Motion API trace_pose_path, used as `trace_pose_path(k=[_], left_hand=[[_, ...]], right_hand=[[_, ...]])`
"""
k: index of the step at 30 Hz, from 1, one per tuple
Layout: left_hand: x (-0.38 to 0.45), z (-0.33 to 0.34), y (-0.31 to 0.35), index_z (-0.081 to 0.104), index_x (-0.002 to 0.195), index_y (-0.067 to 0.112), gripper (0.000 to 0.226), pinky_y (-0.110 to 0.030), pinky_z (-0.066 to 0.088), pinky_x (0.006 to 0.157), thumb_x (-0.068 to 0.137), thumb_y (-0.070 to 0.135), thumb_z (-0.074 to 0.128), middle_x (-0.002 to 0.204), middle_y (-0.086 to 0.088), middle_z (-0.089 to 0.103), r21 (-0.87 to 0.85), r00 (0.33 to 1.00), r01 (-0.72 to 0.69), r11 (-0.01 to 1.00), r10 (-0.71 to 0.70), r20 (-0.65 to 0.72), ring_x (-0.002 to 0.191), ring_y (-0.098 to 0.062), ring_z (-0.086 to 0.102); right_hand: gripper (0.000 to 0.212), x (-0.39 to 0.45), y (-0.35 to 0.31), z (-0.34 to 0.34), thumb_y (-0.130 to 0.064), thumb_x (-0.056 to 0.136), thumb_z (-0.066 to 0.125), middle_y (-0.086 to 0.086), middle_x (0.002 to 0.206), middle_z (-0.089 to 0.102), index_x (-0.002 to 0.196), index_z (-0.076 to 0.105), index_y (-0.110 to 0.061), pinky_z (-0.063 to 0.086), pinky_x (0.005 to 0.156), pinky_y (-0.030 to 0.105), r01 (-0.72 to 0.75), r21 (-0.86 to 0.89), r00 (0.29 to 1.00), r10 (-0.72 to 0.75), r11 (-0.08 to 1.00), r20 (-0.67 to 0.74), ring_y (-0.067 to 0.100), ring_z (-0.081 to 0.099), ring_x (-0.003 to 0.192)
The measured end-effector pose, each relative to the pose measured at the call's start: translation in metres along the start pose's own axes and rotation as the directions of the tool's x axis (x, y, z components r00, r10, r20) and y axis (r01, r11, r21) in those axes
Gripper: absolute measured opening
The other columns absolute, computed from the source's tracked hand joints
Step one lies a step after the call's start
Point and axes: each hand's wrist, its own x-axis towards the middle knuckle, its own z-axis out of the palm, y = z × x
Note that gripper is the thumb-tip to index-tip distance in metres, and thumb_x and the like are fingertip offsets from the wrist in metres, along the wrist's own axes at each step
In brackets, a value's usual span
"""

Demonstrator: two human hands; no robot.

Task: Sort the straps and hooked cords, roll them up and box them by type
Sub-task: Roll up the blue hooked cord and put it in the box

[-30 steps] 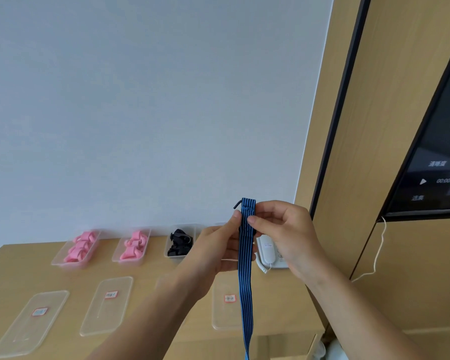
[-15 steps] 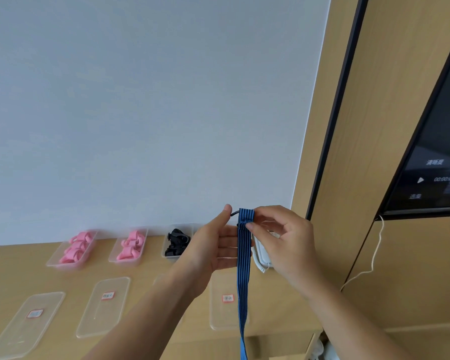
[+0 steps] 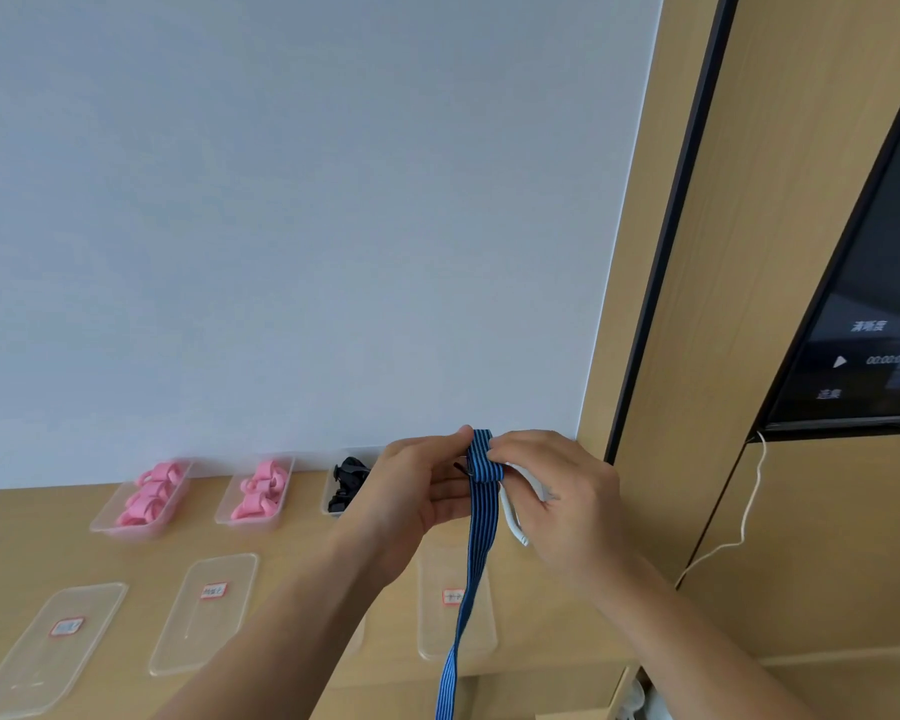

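I see both hands raised above the light wooden bench (image 3: 302,574), working the top end of a flat blue elastic cord with dark lengthwise stripes (image 3: 481,517). The left hand (image 3: 417,504) has its grip closed on the cord's folded top, thumb tip up against the left edge of the fold and the other fingers curled behind it. The right hand (image 3: 557,498) pinches the same fold from the right side, fingers bent over the band. The first turn of the cord sits between the two hands, a dark hook end just showing at its left, and the rest hangs straight down in front of the bench and leaves the bottom of the view. Along the back of the bench, against the pale wall, stand three clear plastic boxes: the left one (image 3: 141,504) and the middle one (image 3: 255,493) hold rolled pink straps, and the third (image 3: 344,488), partly hidden by the left hand, holds rolled black straps. Nearer to me lie flat clear plastic lids with small red-bordered labels: one at far left (image 3: 48,646), one beside it (image 3: 204,610), and one to the right (image 3: 455,600) behind the hanging cord. A white object (image 3: 515,511) shows behind the right hand; I cannot tell what it is.
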Motion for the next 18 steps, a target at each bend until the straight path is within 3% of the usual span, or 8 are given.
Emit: trace_pose_path(k=[4,12,15,18], left_hand=[[0.0,-0.002,0.001,0.078,0.101,-0.001,0.03,-0.061,0.053,0.099,0.099,0.025,0.063,0.097,-0.025,0.07,0.019,1.0,-0.027,0.999,0.027,0.014,0.107,-0.051,0.067],[0.0,-0.005,-0.004,0.077,0.104,-0.001,0.023,-0.061,0.053,0.1,0.1,0.013,0.06,0.094,-0.022,0.072,0.039,0.999,-0.052,0.998,0.051,0.003,0.091,-0.036,0.069],[-0.001,-0.006,-0.004,0.077,0.103,0.001,0.021,-0.053,0.057,0.094,0.101,0.013,0.06,0.093,-0.021,0.074,0.062,0.996,-0.085,0.994,0.086,-0.012,0.089,-0.034,0.07],[-0.003,-0.007,-0.004,0.078,0.104,0.004,0.022,-0.051,0.06,0.091,0.103,0.013,0.058,0.099,-0.026,0.074,0.108,0.991,-0.13,0.986,0.132,-0.015,0.09,-0.04,0.072]], right_hand=[[0.023,-0.002,0.001,0.0,0.016,0.074,0.069,0.005,0.094,0.074,0.088,0.077,-0.002,0.052,0.083,0.019,0.093,-0.029,0.995,-0.092,0.995,0.026,0.013,0.066,0.091],[0.025,-0.008,-0.001,0.0,0.014,0.078,0.066,0.006,0.101,0.073,0.093,0.077,-0.002,0.052,0.088,0.019,0.149,-0.078,0.987,-0.143,0.986,0.072,0.016,0.067,0.095],[0.029,-0.009,-0.006,0.0,0.014,0.078,0.064,0.003,0.104,0.075,0.095,0.079,-0.005,0.05,0.093,0.017,0.08,-0.047,0.996,-0.078,0.996,0.052,0.012,0.068,0.1],[0.022,-0.005,-0.014,-0.002,0.004,0.083,0.068,-0.005,0.098,0.076,0.097,0.079,-0.01,0.053,0.085,0.016,-0.092,0.074,0.996,0.091,0.993,0.017,0.003,0.07,0.095]])
